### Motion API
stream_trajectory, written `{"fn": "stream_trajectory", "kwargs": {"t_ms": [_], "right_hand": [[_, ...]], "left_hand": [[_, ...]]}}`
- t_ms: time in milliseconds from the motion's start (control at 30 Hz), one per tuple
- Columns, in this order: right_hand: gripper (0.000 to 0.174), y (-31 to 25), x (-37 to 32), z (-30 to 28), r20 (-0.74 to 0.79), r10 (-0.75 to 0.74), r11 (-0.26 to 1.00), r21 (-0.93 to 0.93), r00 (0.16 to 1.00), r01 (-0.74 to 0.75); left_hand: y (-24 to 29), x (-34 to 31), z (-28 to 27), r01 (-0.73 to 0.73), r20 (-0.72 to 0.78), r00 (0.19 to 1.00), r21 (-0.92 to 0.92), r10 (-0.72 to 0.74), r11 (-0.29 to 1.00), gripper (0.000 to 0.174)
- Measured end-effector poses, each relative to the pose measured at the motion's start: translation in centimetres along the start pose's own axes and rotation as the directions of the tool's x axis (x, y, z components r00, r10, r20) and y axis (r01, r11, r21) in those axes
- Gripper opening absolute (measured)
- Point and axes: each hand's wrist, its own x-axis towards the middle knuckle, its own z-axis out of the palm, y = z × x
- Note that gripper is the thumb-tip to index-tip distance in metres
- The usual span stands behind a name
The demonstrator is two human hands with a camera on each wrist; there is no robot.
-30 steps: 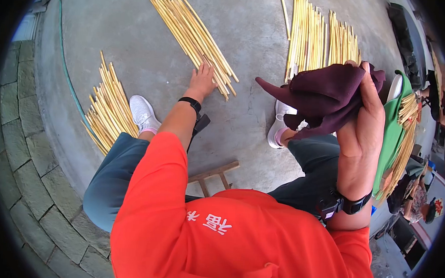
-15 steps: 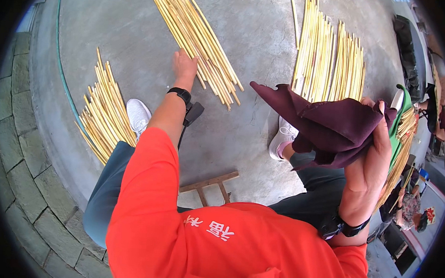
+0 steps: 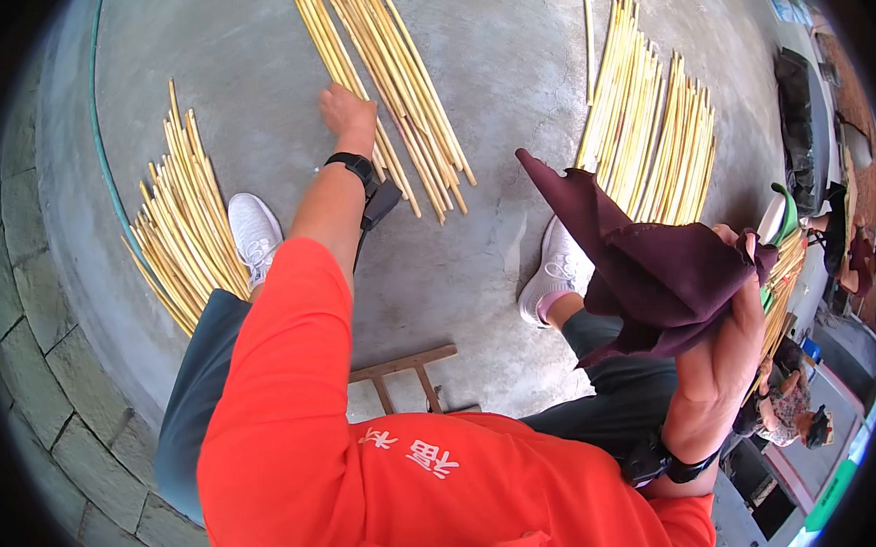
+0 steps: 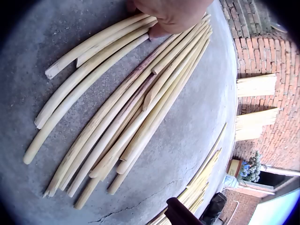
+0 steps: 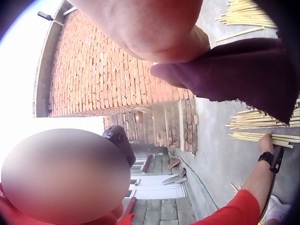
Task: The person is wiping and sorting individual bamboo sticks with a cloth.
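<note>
I see left hand [image 3: 348,113] curled around few sticks [image 3: 318,34], newly parted from bundle [image 3: 398,71], apparently separating handful; right hand [image 3: 734,330] grips maroon cloth [image 3: 668,274].

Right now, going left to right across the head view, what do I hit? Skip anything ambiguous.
Fanned left sticks → left white shoe → middle sticks → right white shoe → right-side sticks → right hand → black item at the floor's edge.
</note>
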Motion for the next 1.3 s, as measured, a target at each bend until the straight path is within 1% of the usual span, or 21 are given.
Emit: {"fn": "stream_trajectory", "kwargs": {"t_ms": [33, 133, 200, 233, 300, 333, 400, 533, 600, 700, 767, 833, 933, 1000, 1067, 1100, 1133, 1167, 1200, 1233, 1300], "right_hand": [[0.028, 0.1, -0.1, 0.2, 0.006, -0.001, 1.0, 0.0, 1.0, 0.001], [0.028, 0.0, -0.4, 0.4, 0.012, -0.009, 1.0, -0.014, 1.0, 0.009], [0.028, 0.1, -0.6, 0.5, 0.016, -0.006, 1.0, 0.007, 1.0, 0.006], [0.028, 0.1, -0.6, 0.4, 0.016, -0.008, 1.0, 0.01, 1.0, 0.008], [0.028, -0.1, -0.6, 0.1, 0.05, 0.008, 0.999, -0.034, 0.999, -0.006], [0.028, 0.0, -0.6, 0.0, 0.053, 0.003, 0.999, -0.033, 0.999, -0.001], [0.028, 0.0, -0.5, -0.1, 0.004, -0.009, 1.0, -0.026, 1.0, 0.009], [0.028, -0.2, -1.0, 0.1, -0.034, 0.006, 1.0, -0.03, 0.999, -0.007], [0.028, -0.3, -1.1, -0.1, 0.061, 0.041, 0.999, -0.018, 0.997, -0.04], [0.028, -0.5, -1.6, 0.0, 0.042, 0.033, 0.999, -0.022, 0.999, -0.032], [0.028, -0.6, -1.9, -0.2, 0.081, 0.034, 0.999, -0.022, 0.996, -0.033], [0.027, -0.6, -1.9, -0.3, 0.056, 0.038, 0.999, -0.032, 0.998, -0.036], [0.027, -0.6, -1.9, -0.2, 0.017, 0.016, 1.0, -0.009, 1.0, -0.016], [0.027, -0.5, -1.6, -0.7, 0.037, 0.01, 1.0, -0.029, 0.999, -0.009], [0.026, -0.7, -1.5, -0.8, 0.096, 0.015, 1.0, -0.022, 0.995, -0.013], [0.026, -0.8, -1.7, -0.6, 0.101, 0.008, 1.0, -0.008, 0.995, -0.007], [0.026, -0.9, -2.0, -0.1, 0.119, 0.025, 1.0, -0.007, 0.993, -0.025], [0.026, -1.2, -2.3, 0.1, 0.139, 0.042, 0.999, -0.007, 0.989, -0.041], [0.026, -0.8, -2.1, -0.4, 0.142, 0.02, 1.0, 0.015, 0.99, -0.022], [0.026, -0.6, -2.1, -0.5, 0.154, 0.008, 0.999, 0.03, 0.988, -0.013], [0.027, -0.7, -2.5, -0.3, 0.231, 0.023, 0.999, 0.03, 0.973, -0.031]], "left_hand": [[-0.4, 0.2, 0.1, 0.002, -0.006, 1.0, -0.001, -0.002, 1.0, 0.047], [-1.2, 0.3, -0.1, 0.012, -0.015, 1.0, -0.031, -0.013, 0.999, 0.034], [-1.6, 0.1, -0.2, 0.091, 0.015, 0.996, -0.075, -0.09, 0.993, 0.027], [-1.7, 0.1, -0.3, 0.088, 0.014, 0.996, -0.075, -0.088, 0.993, 0.027], [-2.0, 0.3, -0.2, 0.14, 0.093, 0.986, -0.015, -0.138, 0.99, 0.024], [-2.1, 0.6, 0.0, 0.138, 0.09, 0.987, -0.019, -0.136, 0.99, 0.024], [-2.1, 0.8, -0.1, 0.191, 0.143, 0.97, 0.054, -0.197, 0.98, 0.024], [-2.1, 0.1, -1.5, 0.178, 0.22, 0.956, 0.088, -0.193, 0.98, 0.023], [-2.2, -0.4, -2.0, 0.149, 0.229, 0.958, 0.111, -0.171, 0.983, 0.023], [-2.8, -1.0, -2.3, 0.133, 0.251, 0.956, 0.101, -0.154, 0.986, 0.024], [-3.8, -1.3, -1.5, 0.104, 0.206, 0.971, 0.098, -0.122, 0.99, 0.025], [-4.0, -1.8, -1.4, 0.075, 0.18, 0.979, 0.125, -0.097, 0.989, 0.025], [-4.0, -2.0, -1.0, 0.098, 0.196, 0.974, 0.085, -0.114, 0.991, 0.027], [-4.3, -2.6, -0.7, 0.108, 0.213, 0.97, 0.068, -0.12, 0.992, 0.028], [-4.1, -2.7, -1.0, 0.051, 0.172, 0.984, -0.036, -0.044, 0.998, 0.027], [-4.2, -2.6, -1.2, 0.041, 0.16, 0.987, -0.034, -0.035, 0.999, 0.027], [-4.4, -2.7, -1.2, 0.079, 0.252, 0.968, -0.23, -0.02, 0.97, 0.028], [-4.6, -2.9, -1.4, 0.132, 0.336, 0.942, -0.412, 0.016, 0.901, 0.028], [-4.3, -3.5, -1.7, 0.192, 0.345, 0.939, -0.516, -0.003, 0.835, 0.023], [-3.5, -4.4, -2.8, 0.174, 0.327, 0.945, -0.521, 0.008, 0.836, 0.023], [-1.8, -6.2, -5.3, 0.204, 0.306, 0.951, -0.731, 0.045, 0.651, 0.018]]}}
